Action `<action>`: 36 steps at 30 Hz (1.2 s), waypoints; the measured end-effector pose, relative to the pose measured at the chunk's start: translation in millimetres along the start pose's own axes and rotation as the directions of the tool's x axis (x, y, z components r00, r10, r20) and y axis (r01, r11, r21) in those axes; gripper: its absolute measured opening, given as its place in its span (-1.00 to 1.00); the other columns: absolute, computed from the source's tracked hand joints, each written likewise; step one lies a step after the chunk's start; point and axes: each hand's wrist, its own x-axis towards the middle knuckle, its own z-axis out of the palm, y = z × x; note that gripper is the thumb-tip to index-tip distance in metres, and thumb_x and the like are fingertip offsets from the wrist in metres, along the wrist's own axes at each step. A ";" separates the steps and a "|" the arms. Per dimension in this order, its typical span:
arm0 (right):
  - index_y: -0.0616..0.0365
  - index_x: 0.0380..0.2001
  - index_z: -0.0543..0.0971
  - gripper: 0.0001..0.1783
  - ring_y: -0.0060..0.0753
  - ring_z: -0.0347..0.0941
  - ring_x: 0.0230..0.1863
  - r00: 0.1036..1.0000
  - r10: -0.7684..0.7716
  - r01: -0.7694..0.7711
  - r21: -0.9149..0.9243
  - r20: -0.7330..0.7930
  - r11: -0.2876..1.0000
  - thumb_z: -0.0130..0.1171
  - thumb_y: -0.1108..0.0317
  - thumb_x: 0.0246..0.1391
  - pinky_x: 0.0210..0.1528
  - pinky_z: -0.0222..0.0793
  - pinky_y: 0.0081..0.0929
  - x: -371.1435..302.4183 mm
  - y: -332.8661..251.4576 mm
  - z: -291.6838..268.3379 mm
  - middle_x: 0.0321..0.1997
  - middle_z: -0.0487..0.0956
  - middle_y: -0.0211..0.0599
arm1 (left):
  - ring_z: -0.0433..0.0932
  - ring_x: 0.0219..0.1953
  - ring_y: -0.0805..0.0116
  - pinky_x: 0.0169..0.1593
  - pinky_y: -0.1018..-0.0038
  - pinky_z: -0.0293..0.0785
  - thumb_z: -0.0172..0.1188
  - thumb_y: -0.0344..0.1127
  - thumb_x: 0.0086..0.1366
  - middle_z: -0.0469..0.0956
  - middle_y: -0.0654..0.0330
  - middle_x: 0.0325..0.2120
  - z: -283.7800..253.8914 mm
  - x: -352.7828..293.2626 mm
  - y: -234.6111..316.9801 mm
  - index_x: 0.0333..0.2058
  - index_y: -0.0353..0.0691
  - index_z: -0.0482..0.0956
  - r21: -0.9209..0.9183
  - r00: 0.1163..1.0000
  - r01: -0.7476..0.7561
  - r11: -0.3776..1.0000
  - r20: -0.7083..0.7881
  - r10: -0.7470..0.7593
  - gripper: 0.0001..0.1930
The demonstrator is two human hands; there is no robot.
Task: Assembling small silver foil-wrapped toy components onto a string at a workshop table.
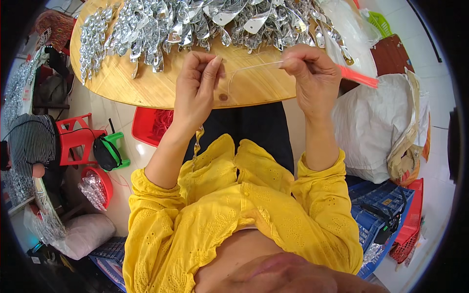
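My left hand [199, 83] is held over the near edge of the wooden table [146, 90], its thumb and fingers pinched together. What they grip is too small to make out. My right hand [314, 80] pinches a thin pale thread [259, 65] between thumb and forefinger. The thread runs leftward toward my left fingertips, and a loose part curls down over the wood. Below my left wrist hangs a short twisted shiny strand [197, 144], its upper end hidden by the wrist. A coral-red strip [359, 77] sticks out to the right, behind my right hand.
Silvery strands with flat teardrop pieces [195, 24] cover the table's far side. Clear plastic [349, 29] lies at its right. A red basin [146, 127] stands below the table, a large white sack [369, 127] at right. A person in stripes [33, 144] is at far left, beside a red stool [78, 139].
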 end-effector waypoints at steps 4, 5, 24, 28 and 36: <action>0.26 -0.60 0.49 -0.86 -0.51 0.34 -0.46 0.898 -0.228 0.387 -0.429 0.377 0.816 0.23 0.52 -0.36 -0.42 0.24 -0.65 17.5 -8.8 6.5 -0.50 0.46 -0.28 | 0.34 -0.48 0.62 -0.47 0.76 0.22 -0.09 -0.41 0.17 0.44 0.21 -0.45 8.2 8.4 10.1 -0.37 -0.33 0.30 -0.062 0.986 -0.168 0.984 -0.022 0.167 -0.90; 0.24 -0.62 0.51 -0.85 -0.50 0.35 -0.42 0.841 -0.257 0.501 -0.506 0.477 0.702 0.24 0.53 -0.41 -0.38 0.26 -0.64 20.0 -9.9 8.5 -0.48 0.47 -0.29 | 0.37 -0.44 0.61 -0.45 0.75 0.24 -0.08 -0.41 0.16 0.46 0.23 -0.43 8.5 9.0 13.1 -0.38 -0.33 0.33 0.001 0.983 -0.183 0.983 0.020 0.183 -0.90; 0.34 -0.57 0.52 -0.87 -0.43 0.43 -0.44 0.952 -0.159 0.239 -0.310 0.261 0.920 0.17 0.65 -0.35 -0.36 0.40 -0.63 15.6 6.1 13.5 -0.46 0.49 -0.14 | 0.42 -0.46 0.42 -0.27 0.54 0.31 0.04 -0.46 0.06 0.45 0.23 -0.55 16.0 13.8 14.8 -0.42 -0.27 0.43 0.282 0.922 -0.386 0.878 0.160 0.353 -0.92; 0.37 -0.40 0.46 -0.75 -0.39 0.46 -0.45 0.982 -0.136 0.156 -0.165 0.131 0.974 0.13 0.66 -0.29 -0.36 0.41 -0.61 17.9 0.7 13.9 -0.48 0.50 -0.10 | 0.41 -0.54 0.54 -0.37 0.63 0.32 0.02 -0.39 0.11 0.45 0.24 -0.58 10.7 17.2 17.8 -0.43 -0.30 0.44 -0.092 0.980 0.104 0.990 0.180 -0.086 -0.89; 0.33 -0.37 0.30 -0.72 -0.35 0.47 -0.44 0.981 -0.194 0.185 -0.210 -0.022 0.960 0.08 0.68 -0.23 -0.34 0.41 -0.57 13.5 22.3 -6.0 -0.52 0.49 -0.05 | 0.45 -0.54 0.49 -0.39 0.53 0.45 -0.02 -0.43 0.12 0.46 0.13 -0.46 -17.6 14.6 -10.1 -0.31 -0.35 0.43 -0.578 0.955 0.227 0.784 0.291 -0.062 -0.83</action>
